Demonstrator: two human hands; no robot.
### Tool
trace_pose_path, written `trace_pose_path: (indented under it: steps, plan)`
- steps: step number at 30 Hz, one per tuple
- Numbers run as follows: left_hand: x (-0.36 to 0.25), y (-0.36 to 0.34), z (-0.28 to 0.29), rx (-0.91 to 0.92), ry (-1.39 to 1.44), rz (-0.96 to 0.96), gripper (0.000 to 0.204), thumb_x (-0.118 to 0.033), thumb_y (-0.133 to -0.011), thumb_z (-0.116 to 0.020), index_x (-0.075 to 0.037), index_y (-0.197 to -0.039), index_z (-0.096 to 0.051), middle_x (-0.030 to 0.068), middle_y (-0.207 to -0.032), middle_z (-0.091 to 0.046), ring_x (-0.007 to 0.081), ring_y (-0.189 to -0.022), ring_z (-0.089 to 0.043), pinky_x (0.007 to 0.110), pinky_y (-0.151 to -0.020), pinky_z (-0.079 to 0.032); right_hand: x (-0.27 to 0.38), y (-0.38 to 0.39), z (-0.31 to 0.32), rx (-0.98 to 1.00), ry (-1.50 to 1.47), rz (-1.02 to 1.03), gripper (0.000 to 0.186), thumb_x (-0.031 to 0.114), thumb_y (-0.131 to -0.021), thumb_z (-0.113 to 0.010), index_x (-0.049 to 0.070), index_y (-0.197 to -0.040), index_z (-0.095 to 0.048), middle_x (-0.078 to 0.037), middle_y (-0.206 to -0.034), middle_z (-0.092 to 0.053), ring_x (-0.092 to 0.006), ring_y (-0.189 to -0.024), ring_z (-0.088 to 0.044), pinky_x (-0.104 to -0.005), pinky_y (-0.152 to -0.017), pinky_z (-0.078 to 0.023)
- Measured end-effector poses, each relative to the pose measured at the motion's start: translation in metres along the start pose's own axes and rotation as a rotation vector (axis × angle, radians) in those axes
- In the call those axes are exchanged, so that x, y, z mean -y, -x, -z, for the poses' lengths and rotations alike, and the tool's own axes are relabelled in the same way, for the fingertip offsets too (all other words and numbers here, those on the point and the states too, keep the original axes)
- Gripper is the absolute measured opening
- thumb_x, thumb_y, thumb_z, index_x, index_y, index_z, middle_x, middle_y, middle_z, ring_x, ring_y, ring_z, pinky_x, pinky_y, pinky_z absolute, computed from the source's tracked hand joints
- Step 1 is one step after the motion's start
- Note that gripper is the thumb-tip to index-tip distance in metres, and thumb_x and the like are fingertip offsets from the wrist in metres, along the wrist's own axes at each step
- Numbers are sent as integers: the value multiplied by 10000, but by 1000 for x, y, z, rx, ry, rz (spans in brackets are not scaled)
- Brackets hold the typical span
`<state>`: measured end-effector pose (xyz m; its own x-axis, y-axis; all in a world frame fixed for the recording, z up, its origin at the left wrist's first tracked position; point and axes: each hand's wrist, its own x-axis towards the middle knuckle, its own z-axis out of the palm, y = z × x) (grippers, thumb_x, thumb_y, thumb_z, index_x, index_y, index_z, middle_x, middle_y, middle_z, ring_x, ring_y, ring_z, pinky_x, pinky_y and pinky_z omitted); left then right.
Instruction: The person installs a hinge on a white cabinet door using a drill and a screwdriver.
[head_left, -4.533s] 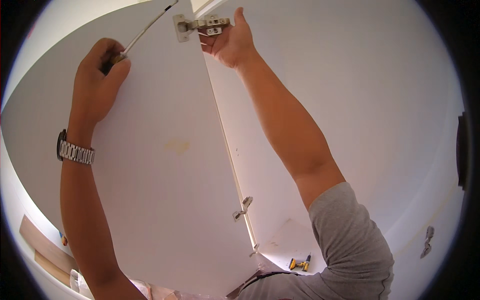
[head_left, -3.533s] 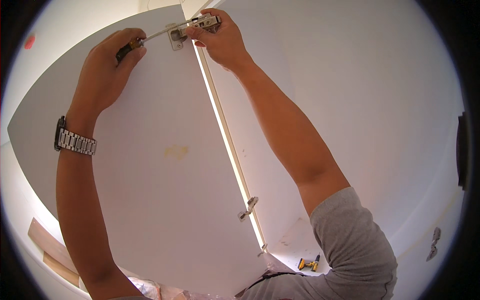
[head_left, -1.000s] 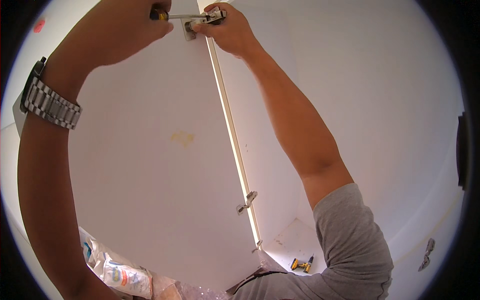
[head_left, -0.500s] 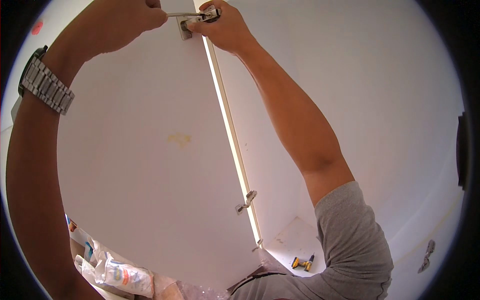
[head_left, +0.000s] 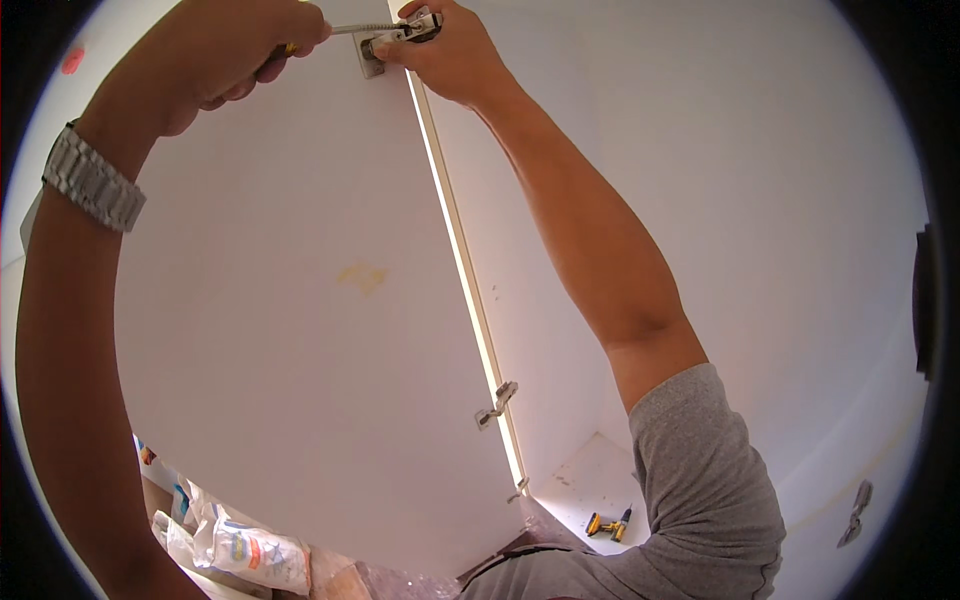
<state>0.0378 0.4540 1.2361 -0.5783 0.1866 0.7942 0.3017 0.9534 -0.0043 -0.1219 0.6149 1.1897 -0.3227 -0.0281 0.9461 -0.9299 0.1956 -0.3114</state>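
Observation:
At the top of the view, my left hand [head_left: 225, 50] is closed around a screwdriver [head_left: 358, 29]; a bit of yellow handle shows between the fingers. Its thin metal shaft runs right to a metal cabinet hinge [head_left: 371, 57] on the edge of a white door panel [head_left: 290, 350]. My right hand [head_left: 458, 58] grips the arm of that hinge, thumb on the near side; its other fingers are partly hidden. Farther down the same edge sits a second hinge [head_left: 494, 405], with a smaller one [head_left: 518, 490] below it.
A bright gap separates the door from the white cabinet side [head_left: 760, 200]. Low down lies a yellow and black cordless drill [head_left: 608, 525]. White printed bags [head_left: 255, 555] and clear plastic wrap [head_left: 400, 582] are at lower left. Another hinge [head_left: 855, 515] is at right.
My left hand has rotated around the screwdriver, so its curled fingers and some yellow handle now show. My right hand stays at the hinge.

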Motion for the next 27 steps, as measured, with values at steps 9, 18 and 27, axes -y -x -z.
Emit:
trace_pose_path:
  steps: [9,18,27]
  plan:
    - [10,1,-18,-240,-405,-471,269,-198,-898,-603,52,-817,-663,120,-564,-571,167,-455,-493,328,-521,-435,-21,-7,-6,-119,24,91,536,246,-723,-816,-14,-1128,-580,-130,-900,-683,-196,-794,-664,-317,-722,-542]
    - [28,-2,-21,-340,-701,-612,213,-171,-919,-615,-6,-785,-621,104,-596,-574,197,-492,-543,340,-538,-466,-15,-4,-1,-86,23,46,530,243,-724,-811,-11,-1129,-582,-119,-891,-683,-187,-784,-661,-316,-708,-542]
    - [26,-13,-8,-121,-576,-373,252,-221,-913,-597,13,-839,-654,73,-628,-537,147,-526,-496,283,-521,-419,-4,-7,3,2,20,117,433,210,-804,-762,-51,-1092,-572,-128,-880,-661,-190,-804,-626,-317,-721,-506]
